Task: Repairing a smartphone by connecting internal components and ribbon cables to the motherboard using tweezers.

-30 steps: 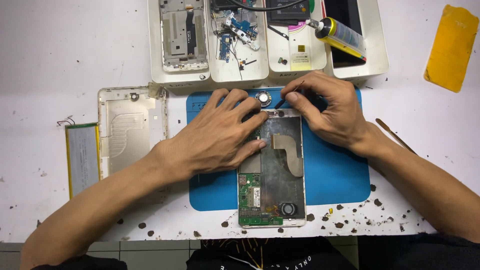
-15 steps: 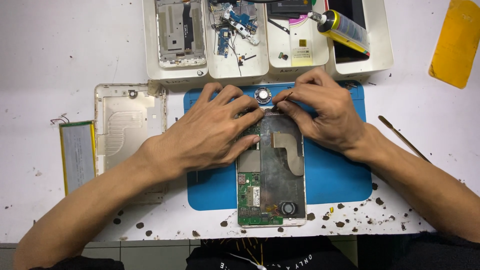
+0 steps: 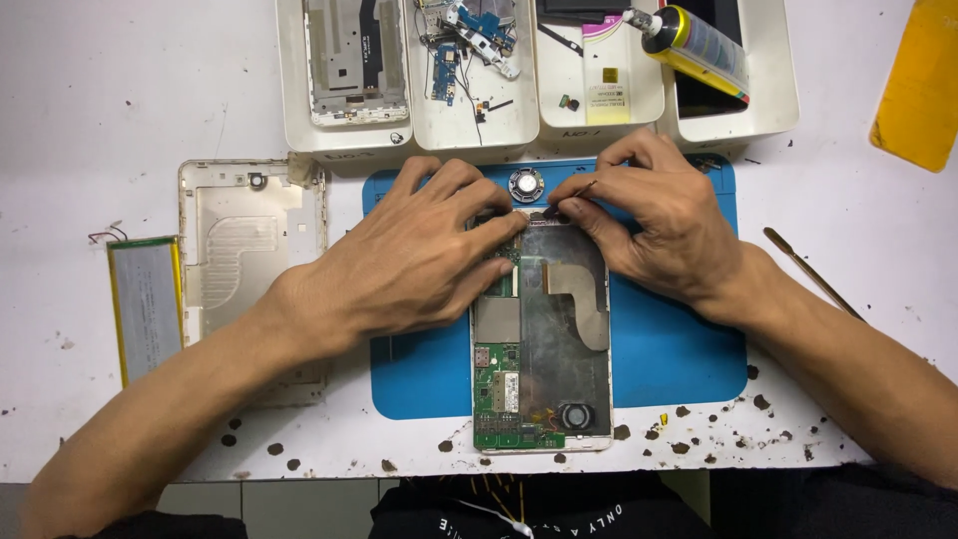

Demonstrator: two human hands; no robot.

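An opened tablet (image 3: 544, 339) lies on a blue mat (image 3: 669, 349), its green circuit board and metal shields showing. My left hand (image 3: 409, 260) rests flat on the tablet's upper left, fingers pressing on its top edge. My right hand (image 3: 649, 215) pinches a thin dark tool (image 3: 571, 198) whose tip touches the tablet's top edge. A small round speaker (image 3: 526, 184) lies on the mat just above the tablet, between my fingertips.
A gold back cover (image 3: 249, 250) and a flat battery (image 3: 145, 304) lie to the left. Several white trays (image 3: 539, 135) with parts and a yellow-capped bottle (image 3: 699, 45) stand at the back. A thin pry stick (image 3: 808, 269) and a yellow plastic card (image 3: 923, 85) are on the right.
The view has shifted slightly. Both hands stay at the tablet's top edge; my right hand's fingers have drawn together around the thin tool there.
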